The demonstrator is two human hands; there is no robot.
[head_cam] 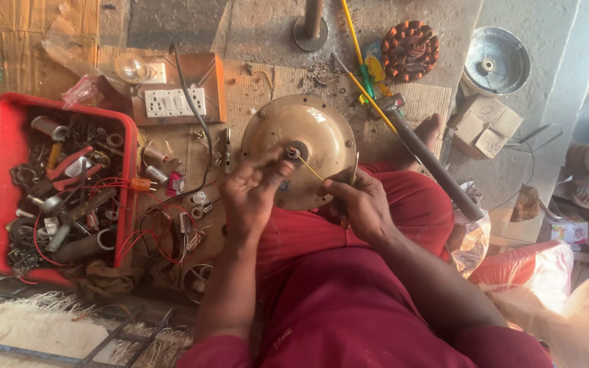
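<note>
Centre of the frame, there's the fan motor housing (pixel 305 146), a round, domed metal shell in dull gold, resting against the person's red-clothed lap and the floor mat (pixel 267 82). From the hub at its middle a thin yellow wire (pixel 310 168) runs out and down to the right. By the look of it, that shell is stiff and fairly heavy, smooth on the dome and so a bit slippery; the rim looks like the safe place to steady it, while the wire is thin, bendy and easily kinked, best taken close to the hub.

The left hand (pixel 250 194) sits just left of the hub, fingers pinched together at the shaft where the wire comes out. The right hand (pixel 359 204), lower right of the housing, is closed around the wire's far end and braced against the shell's edge.

Moving outward: upper right, a hammer (pixel 424 153) lies slanted across the mat, with a copper-wound stator (pixel 410 49) and a silver metal cover (pixel 496 61) beyond it. At upper left sits a switch-and-socket board (pixel 175 95). Far left, a red tray (pixel 8 177) brims with pliers, bearings and loose red wires.
</note>
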